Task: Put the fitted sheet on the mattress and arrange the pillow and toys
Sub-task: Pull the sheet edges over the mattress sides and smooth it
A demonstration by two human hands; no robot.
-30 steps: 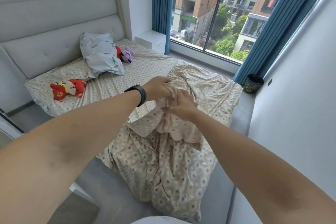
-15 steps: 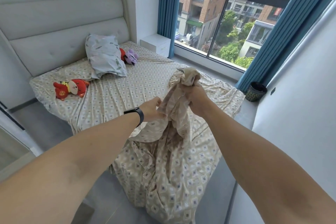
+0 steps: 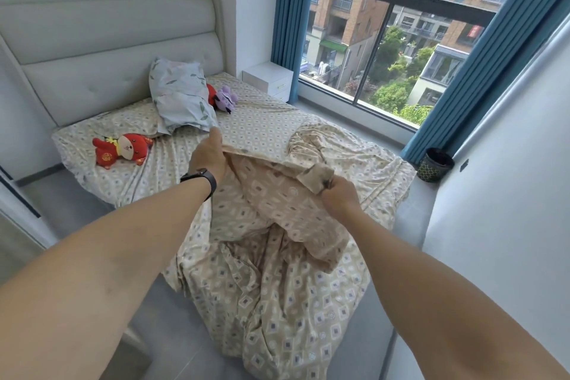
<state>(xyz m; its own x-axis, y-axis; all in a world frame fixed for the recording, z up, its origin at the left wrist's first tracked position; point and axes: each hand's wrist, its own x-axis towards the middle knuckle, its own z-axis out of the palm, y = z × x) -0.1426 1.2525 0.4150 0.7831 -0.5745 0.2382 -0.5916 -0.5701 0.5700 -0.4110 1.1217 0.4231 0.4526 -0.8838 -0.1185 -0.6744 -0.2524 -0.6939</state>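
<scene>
A beige patterned fitted sheet (image 3: 277, 302) covers the bed and spills in a loose heap over the foot end onto the floor. My left hand (image 3: 208, 153) grips its hem, and my right hand (image 3: 337, 194) grips a bunched corner, so the hem is stretched between them above the mattress. A pale blue leaf-print pillow (image 3: 180, 97) lies near the headboard. A red plush toy (image 3: 123, 149) lies on the left side of the bed. A purple plush toy (image 3: 227, 99) sits right of the pillow, with another red toy partly hidden behind the pillow.
A grey padded headboard (image 3: 108, 49) backs the bed. A white nightstand (image 3: 268, 79) stands by the window. Blue curtains (image 3: 481, 71) frame the window, and a dark patterned bin (image 3: 435, 165) sits in the right corner. A white wall runs close along the right.
My hands have moved apart along the sheet's hem: the left went up and left, the right came down and right. The bunched sheet is now spread between them.
</scene>
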